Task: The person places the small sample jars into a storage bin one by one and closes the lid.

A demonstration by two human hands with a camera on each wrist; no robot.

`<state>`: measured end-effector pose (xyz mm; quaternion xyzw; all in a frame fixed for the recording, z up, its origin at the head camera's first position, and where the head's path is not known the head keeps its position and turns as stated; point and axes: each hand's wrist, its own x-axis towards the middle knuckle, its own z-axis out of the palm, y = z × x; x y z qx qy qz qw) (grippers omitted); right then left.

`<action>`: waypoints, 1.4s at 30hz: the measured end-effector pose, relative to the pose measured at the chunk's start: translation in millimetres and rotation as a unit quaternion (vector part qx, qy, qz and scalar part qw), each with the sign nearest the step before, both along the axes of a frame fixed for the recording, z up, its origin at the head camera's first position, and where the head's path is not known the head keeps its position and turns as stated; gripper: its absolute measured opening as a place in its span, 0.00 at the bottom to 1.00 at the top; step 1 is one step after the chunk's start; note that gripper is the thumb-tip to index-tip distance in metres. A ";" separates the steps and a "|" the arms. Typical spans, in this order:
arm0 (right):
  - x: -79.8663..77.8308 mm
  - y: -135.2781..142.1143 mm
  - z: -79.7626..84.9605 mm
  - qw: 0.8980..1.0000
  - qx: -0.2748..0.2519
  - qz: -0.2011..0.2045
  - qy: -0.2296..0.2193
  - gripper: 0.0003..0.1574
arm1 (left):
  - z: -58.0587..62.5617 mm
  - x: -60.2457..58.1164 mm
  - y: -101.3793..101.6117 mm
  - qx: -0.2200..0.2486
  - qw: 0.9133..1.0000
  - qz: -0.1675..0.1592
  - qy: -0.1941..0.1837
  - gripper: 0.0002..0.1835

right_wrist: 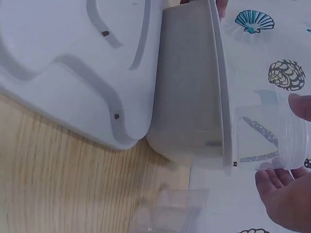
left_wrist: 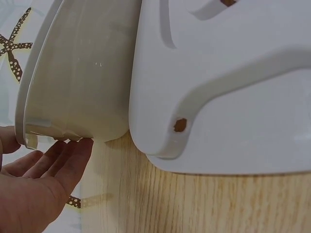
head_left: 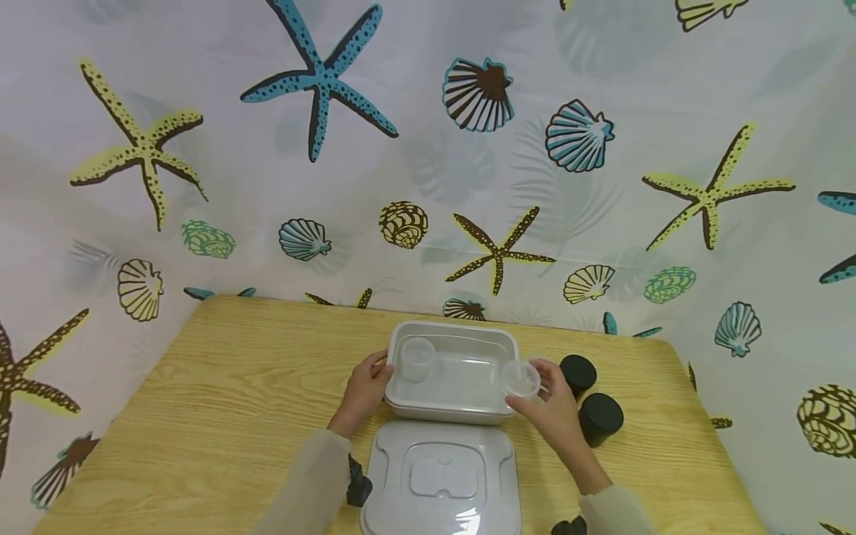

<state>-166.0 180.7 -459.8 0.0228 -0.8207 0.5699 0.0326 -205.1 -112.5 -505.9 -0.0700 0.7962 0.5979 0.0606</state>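
A pale grey plastic bin [head_left: 461, 371] stands on the table, seen from its side in both wrist views. My left hand [head_left: 366, 385] grips its left rim, thumb on top and fingers against the outer wall. Between the thumb and fingers of my right hand [head_left: 551, 405] is a clear plastic jar [right_wrist: 265, 138] with a threaded neck, held at the bin's right rim. Another clear jar [head_left: 417, 360] is inside the bin at the left. In front of the bin lies its light grey lid [head_left: 444, 479], flat on the table.
Two black-topped round containers [head_left: 601, 416] stand right of the bin, close to my right hand. Clear containers [right_wrist: 167, 218] show at the bottom of the right wrist view. Behind the wooden table [head_left: 234, 394] hangs a shell-printed curtain [head_left: 428, 171].
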 end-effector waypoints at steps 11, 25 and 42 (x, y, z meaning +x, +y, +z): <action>-12.0 -23.5 -4.4 1.000 -0.018 -0.001 0.001 0.40 | 0.5 0.6 -0.4 -0.010 1.000 0.001 0.003 0.24; -16.4 -51.4 -9.0 0.999 -0.029 0.023 0.014 0.41 | 0.2 3.2 -0.4 -0.006 1.000 0.006 0.007 0.23; -22.5 -92.4 -15.9 0.998 -0.004 0.061 0.029 0.41 | -1.4 3.7 -1.9 -0.009 0.999 0.009 0.030 0.22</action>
